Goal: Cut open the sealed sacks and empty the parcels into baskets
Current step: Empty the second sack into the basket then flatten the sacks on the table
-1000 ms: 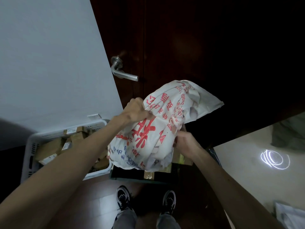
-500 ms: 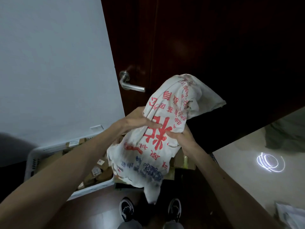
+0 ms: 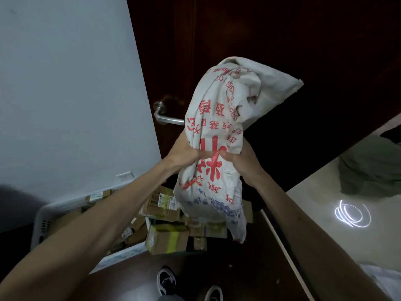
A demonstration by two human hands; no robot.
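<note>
Both hands, left hand point(image 3: 184, 152) and right hand point(image 3: 240, 161), now bunch the sack point(image 3: 219, 127) tight at its middle, lifted higher over the boxes point(image 3: 167, 237) — looks emptied.

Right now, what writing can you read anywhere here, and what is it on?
On the sack: red Chinese characters and digits, upside down and creased; none surely readable.
Lower on it: blue print, blurred.
On the parcels: labels, too small to read.
</note>
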